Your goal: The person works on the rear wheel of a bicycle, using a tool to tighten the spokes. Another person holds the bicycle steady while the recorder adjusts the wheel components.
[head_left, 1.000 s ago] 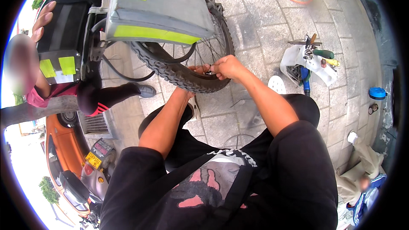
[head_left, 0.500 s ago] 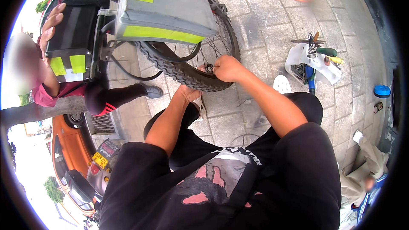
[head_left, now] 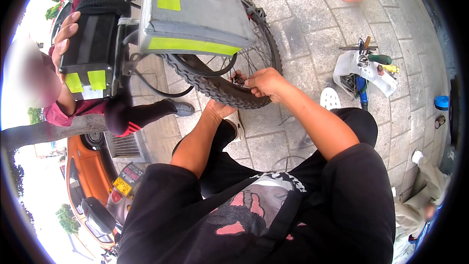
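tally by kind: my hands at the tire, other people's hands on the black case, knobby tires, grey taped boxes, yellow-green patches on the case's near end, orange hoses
Your hands (left hand, right hand): 2
Other person's hand on black case: 1
Knobby tire: 1
Grey taped box: 1
Yellow-green patches: 2
Orange hose: 1
Total: 8
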Demonstrator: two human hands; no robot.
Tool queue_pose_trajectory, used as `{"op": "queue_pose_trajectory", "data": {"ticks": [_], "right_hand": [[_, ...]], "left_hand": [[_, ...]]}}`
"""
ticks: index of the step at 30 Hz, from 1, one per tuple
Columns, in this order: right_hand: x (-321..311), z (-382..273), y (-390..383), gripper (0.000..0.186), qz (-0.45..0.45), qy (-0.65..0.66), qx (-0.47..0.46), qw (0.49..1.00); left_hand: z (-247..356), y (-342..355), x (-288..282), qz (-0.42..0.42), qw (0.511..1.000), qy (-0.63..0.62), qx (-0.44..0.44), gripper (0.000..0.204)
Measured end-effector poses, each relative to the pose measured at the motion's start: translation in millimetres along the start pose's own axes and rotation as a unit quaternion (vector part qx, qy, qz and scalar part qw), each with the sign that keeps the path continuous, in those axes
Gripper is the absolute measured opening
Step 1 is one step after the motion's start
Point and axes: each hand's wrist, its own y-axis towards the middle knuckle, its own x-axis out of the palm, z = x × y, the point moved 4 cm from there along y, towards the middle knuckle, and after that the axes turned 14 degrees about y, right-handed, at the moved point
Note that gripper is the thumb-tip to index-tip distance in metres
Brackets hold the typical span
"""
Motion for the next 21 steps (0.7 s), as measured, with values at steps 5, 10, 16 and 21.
{"op": "queue_pose_trajectory", "data": {"ticks": [5,10,16,21], "right_hand": [[-0.6,-4.6,3.0,0.018,-0.004,-0.026,-0.015,1.0],[3.4,-13.2,-5.8,0.029,-0.035,-0.063,-0.056,0.996],[2.5,-18.4,-12.3,0.034,-0.061,-0.098,-0.059,0.992],[-2.5,-12.9,-4.4,0.03,-0.068,-0.117,-0.069,0.988]], "left_hand": [[6.5,7.2,-31.5,-0.065,0.996,-0.055,-0.03,0.026],[14.8,11.0,-34.7,-0.042,0.998,-0.049,0.004,0.023],[14.3,3.1,0.2,0.136,0.984,0.112,0.023,0.023],[11.7,19.5,-16.3,0.143,0.978,0.153,0.017,0.021]]}}
